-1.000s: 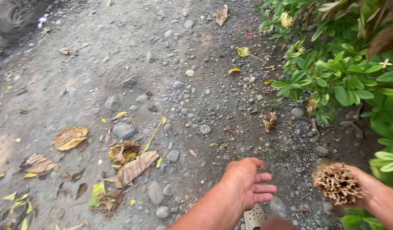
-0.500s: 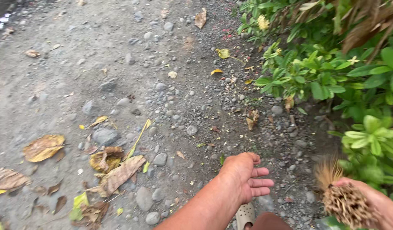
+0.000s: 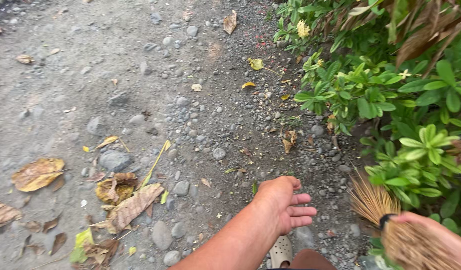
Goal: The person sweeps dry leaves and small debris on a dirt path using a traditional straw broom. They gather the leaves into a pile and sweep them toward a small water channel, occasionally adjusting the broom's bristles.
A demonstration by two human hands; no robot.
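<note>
A: Where are the hands right now?

B: The left hand (image 3: 285, 205) hangs out over the gravel path (image 3: 140, 75), fingers loosely spread, holding nothing. The right hand (image 3: 430, 235) sits at the lower right edge, closed around the bound end of a stick broom (image 3: 390, 220), its bristle tips fanning toward the shrubs (image 3: 390, 95).

A: And what lies around them?

B: Dry brown leaves (image 3: 125, 197) are clustered to the left, well apart from the broom, with a large yellowed leaf (image 3: 38, 174) further left. Loose stones (image 3: 115, 160) are scattered among them. A pale clog (image 3: 280, 251) shows just beneath the left forearm.

A: What could go wrong from here?

B: I'd judge the broom, so close to the plants, could snag in the low stems. A hard stroke could also throw pebbles along with the leaves, and the rounded stones make poor footing.
</note>
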